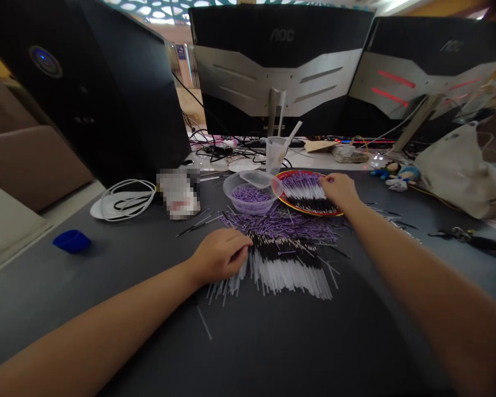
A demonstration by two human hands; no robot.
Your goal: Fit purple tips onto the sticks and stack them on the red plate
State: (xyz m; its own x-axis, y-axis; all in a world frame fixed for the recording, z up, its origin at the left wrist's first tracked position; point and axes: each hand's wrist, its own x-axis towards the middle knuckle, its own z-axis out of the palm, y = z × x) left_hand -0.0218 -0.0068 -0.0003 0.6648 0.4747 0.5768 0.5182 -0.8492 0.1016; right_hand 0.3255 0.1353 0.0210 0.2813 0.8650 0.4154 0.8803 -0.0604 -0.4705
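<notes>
Bending inward, the fingers of the left hand met the left end of a row of sticks; whether they grasped one could not be told. The thumb and forefinger of the right hand came together at the right rim of the round plate, and what lay between them, if anything, was too small to make out.

The work looked part-way along. On the plate lay a neat batch of purple-ended sticks, which seemed to be the done ones. Much seemed left: the row on the surface showed no purple ends of its own, and a loose heap of purple pieces lay between it and the plate, with more purple pieces in the clear bowl just beside the plate's left rim.

The sticks in the row were thin and straight, with whitish, see-through shafts toward the person, then black stretches and pale tips. Their ends were ragged, some splayed out at the sides, and a single stick lay apart, nearer the person. Those on the plate ran purple, white, then black toward its near rim.

Farther out, a blue cup sat near the surface's left edge, and a clear cup stood by the far edge, below a monitor.
</notes>
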